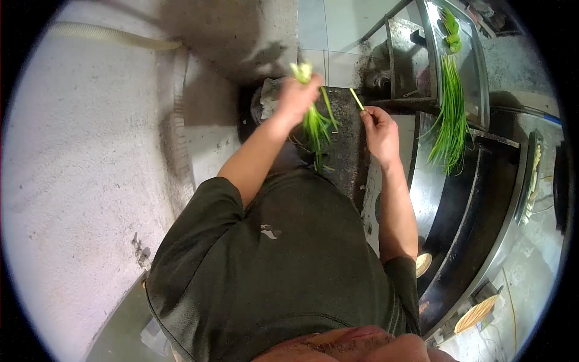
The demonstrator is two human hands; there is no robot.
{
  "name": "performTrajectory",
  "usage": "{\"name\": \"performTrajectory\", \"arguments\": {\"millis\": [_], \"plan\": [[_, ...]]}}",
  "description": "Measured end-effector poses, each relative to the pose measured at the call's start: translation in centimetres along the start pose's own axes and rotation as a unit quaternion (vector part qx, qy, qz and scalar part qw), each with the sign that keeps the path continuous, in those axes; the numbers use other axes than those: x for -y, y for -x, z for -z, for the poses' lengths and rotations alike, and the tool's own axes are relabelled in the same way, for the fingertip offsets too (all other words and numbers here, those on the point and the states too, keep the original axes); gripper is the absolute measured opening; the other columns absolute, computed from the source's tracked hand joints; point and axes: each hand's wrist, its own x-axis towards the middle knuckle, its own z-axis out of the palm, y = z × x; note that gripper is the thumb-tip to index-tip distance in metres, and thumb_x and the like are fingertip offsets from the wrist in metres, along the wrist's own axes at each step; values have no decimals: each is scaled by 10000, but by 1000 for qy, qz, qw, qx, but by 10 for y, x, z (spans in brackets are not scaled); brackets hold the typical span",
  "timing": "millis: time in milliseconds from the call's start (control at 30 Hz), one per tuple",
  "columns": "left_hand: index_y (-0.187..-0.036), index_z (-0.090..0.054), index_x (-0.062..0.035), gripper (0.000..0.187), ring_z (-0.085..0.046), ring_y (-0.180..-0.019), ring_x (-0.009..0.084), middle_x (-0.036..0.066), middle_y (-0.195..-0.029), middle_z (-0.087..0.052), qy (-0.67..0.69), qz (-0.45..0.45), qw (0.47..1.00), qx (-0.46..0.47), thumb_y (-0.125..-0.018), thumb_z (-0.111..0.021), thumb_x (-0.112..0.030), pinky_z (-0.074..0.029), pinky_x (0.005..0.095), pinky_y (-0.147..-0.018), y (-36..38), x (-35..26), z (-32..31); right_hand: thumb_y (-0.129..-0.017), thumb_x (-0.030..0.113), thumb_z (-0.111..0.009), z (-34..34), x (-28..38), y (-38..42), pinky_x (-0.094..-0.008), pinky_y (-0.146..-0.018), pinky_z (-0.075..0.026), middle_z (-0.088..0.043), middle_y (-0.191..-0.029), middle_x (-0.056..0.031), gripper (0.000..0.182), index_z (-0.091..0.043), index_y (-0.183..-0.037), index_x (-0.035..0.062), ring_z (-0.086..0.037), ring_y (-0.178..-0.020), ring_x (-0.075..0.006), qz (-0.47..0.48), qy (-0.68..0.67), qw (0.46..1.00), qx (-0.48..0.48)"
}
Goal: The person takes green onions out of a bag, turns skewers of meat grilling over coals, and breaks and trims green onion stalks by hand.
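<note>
My left hand (298,99) is closed around a bunch of chives (316,130). The pale ends poke out above the fist, and the green leaves hang down below it. Some blur softens this hand. Held apart to the right, my right hand (381,134) pinches one short, pale green stalk (357,99) between thumb and fingers. A larger bunch of chives (451,114) lies on the metal counter to the right, its leaves drooping over the near edge. Beyond its top end are some broader green pieces (451,30).
A rough wall (96,163) with a ribbed hose (114,36) rises on the left. On the right runs a long, dark metal trough (464,205) with a steel rim. Past it stand a narrow tray of pale pieces (534,175) and a woven fan-like item (476,314).
</note>
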Motion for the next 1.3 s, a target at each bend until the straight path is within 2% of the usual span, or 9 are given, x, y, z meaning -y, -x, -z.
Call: {"name": "performTrajectory", "arguments": {"millis": [67,167,400,467,633,733,933,1200,1300], "plan": [[-778,-609,-30,215,-436,-492,93,-11,-601,-516,4,21,992,-125,-833,-690,-221,-348,276,-463,-13,-14,26,-913,176,-616,1,-3,-1,-289,-631,-468,-635,-747,-83,191,-660,-997,10,-586,-669,-144,-41,-32,998,19],[-758,-660,-6,408,-504,-496,141,32,-575,-550,-43,35,981,-186,-815,-684,-409,-389,318,-484,-27,2,57,-936,193,-586,-6,-5,-6,-259,-592,-440,-605,-709,-38,202,-663,-982,12,-541,-642,-97,-61,-101,991,56],[-958,-687,-11,200,-566,-674,83,7,-749,-637,-109,-30,992,52,-862,-697,-186,-455,249,-581,29,1,7,-949,192,-564,-39,8,-15,-232,-575,-422,-604,-722,7,222,-661,-983,-5,-495,-622,-58,-72,-180,972,132],[-914,-682,3,162,-577,-703,80,17,-784,-658,-25,-95,992,76,-864,-695,-150,-469,245,-608,30,10,-8,-945,188,-573,-43,10,-17,-236,-574,-426,-603,-720,12,220,-664,-988,-7,-500,-619,-59,-53,-176,974,134],[-842,-656,1,151,-485,-608,52,-26,-685,-574,12,-72,994,85,-892,-660,-141,-394,242,-521,29,4,-15,-936,191,-597,-41,14,-15,-234,-529,-408,-580,-691,23,218,-678,-1004,0,-493,-579,-58,38,-172,981,77],[-813,-638,-13,166,-440,-568,40,-43,-643,-530,13,-52,989,138,-910,-634,-147,-349,237,-490,25,2,-11,-942,191,-591,-23,21,-14,-213,-502,-379,-569,-681,25,216,-680,-1016,9,-471,-555,-44,-76,-209,963,154],[-803,-608,-45,170,-419,-543,45,-51,-617,-494,-105,-171,968,150,-927,-588,-158,-327,241,-474,21,-1,-17,-976,180,-536,-8,20,-7,-208,-484,-339,-528,-664,27,209,-650,-957,6,-423,-523,-55,-83,-248,949,177],[-771,-571,-60,162,-358,-466,70,-44,-569,-428,138,28,985,-103,-902,-594,-153,-290,252,-436,-21,-6,2,-976,187,-515,8,8,0,-220,-456,-343,-533,-647,12,204,-621,-931,18,-451,-500,-86,-189,-413,873,178],[-988,-624,20,166,-372,-499,76,-29,-606,-442,108,26,994,-10,-908,-580,-119,-324,244,-472,-13,3,8,-980,202,-509,3,9,-4,-225,-458,-342,-535,-658,1,212,-611,-937,21,-453,-500,-91,-194,-406,879,157]]}}
